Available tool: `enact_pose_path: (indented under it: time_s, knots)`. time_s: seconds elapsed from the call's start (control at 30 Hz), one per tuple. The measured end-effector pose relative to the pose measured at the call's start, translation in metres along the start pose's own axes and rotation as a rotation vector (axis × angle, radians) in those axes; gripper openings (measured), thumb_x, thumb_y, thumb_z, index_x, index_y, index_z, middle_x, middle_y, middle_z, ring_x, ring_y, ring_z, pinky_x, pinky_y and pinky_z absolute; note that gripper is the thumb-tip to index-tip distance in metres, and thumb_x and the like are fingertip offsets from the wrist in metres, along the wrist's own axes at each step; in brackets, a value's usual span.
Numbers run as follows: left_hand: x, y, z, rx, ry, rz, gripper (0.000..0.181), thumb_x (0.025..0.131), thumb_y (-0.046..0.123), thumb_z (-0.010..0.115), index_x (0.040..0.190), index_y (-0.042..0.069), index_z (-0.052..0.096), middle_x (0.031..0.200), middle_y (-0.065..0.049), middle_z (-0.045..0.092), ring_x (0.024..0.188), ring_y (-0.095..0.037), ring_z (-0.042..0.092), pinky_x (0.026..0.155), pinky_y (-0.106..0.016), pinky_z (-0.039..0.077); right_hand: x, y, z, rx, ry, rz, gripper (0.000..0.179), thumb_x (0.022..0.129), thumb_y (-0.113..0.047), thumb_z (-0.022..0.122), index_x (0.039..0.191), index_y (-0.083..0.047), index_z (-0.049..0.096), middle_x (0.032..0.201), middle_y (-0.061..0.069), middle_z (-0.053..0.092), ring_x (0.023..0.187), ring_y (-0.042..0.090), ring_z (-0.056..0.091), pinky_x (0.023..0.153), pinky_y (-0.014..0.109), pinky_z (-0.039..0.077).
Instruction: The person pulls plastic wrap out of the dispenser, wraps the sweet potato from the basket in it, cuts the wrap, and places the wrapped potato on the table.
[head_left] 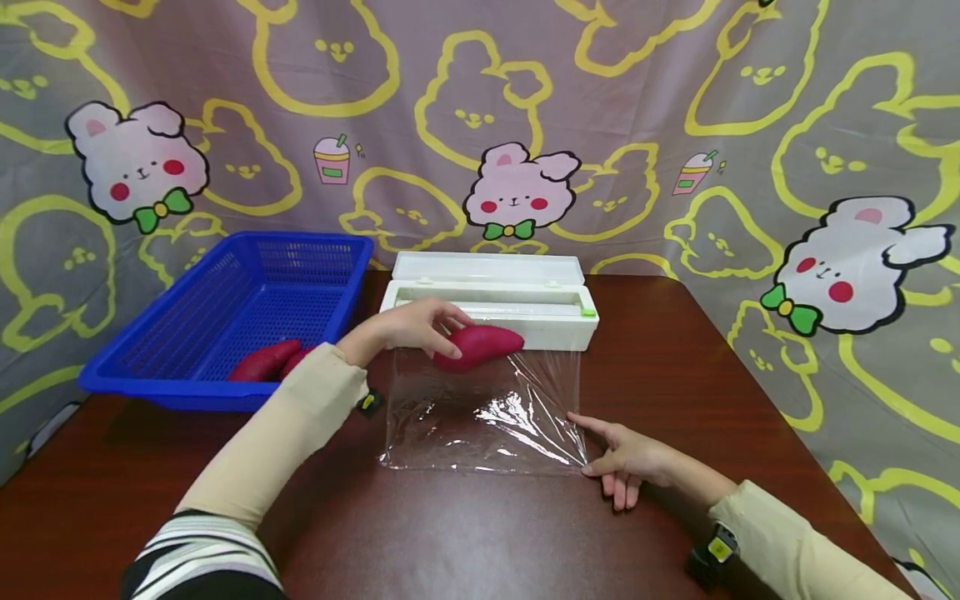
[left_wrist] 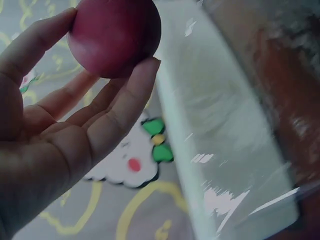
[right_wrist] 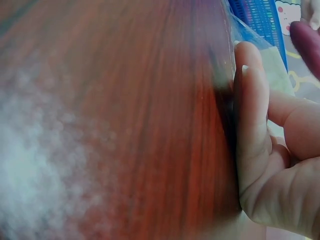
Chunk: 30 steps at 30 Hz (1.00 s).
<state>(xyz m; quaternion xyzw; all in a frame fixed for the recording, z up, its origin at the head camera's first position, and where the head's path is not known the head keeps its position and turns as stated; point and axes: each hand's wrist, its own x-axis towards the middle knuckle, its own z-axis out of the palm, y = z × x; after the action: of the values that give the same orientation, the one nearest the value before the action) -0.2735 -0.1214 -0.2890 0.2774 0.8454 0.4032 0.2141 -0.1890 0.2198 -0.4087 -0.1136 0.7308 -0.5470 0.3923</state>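
Observation:
My left hand (head_left: 420,327) grips a dark red sweet potato (head_left: 480,347) by its left end, thumb and fingers around it, over the clear plastic wrap (head_left: 450,417). In the left wrist view the sweet potato (left_wrist: 115,37) shows its rounded end between the fingertips. The wrap runs out of the white wrap box (head_left: 495,333) toward me, with creases fanning to its near right corner. There my right hand (head_left: 630,457) touches the film, thumb at the corner and index finger farther up the edge, the two spread apart. In the right wrist view, the thumb (right_wrist: 250,115) lies straight.
To the left stands a blue plastic basket (head_left: 176,387) with more red sweet potatoes (head_left: 262,363) in its near end. The box's lid (head_left: 487,268) is raised at the back. A patterned curtain (head_left: 645,108) hangs behind the brown table (head_left: 480,533).

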Motion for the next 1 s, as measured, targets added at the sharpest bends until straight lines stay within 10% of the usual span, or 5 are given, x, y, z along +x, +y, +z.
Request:
enact_pose_path:
  time_s: [0.5,1.0]
  knots:
    - [0.011,-0.023,0.054,0.041,-0.107,-0.064,0.048,0.071,0.003,0.072,0.117,-0.002,0.055,0.096,-0.009,0.061,0.074,-0.013,0.055,0.057,-0.036,0.051,0.003,-0.001,0.000,-0.011,0.023,0.006,0.084,0.082,-0.012,0.063,0.144,-0.019,0.007,0.052,0.011,0.055,0.040,0.020,0.057,0.037,0.033,0.046]
    - [0.011,-0.029,0.069,0.059,-0.117,-0.104,0.048,0.070,0.002,0.072,0.115,-0.001,0.056,0.101,-0.010,0.062,0.086,-0.015,0.056,0.057,-0.031,0.050,-0.003,-0.006,0.007,-0.204,0.119,-0.023,0.081,0.081,-0.012,0.065,0.144,-0.015,0.013,0.051,0.011,0.054,0.037,0.021,0.056,0.034,0.036,0.045]
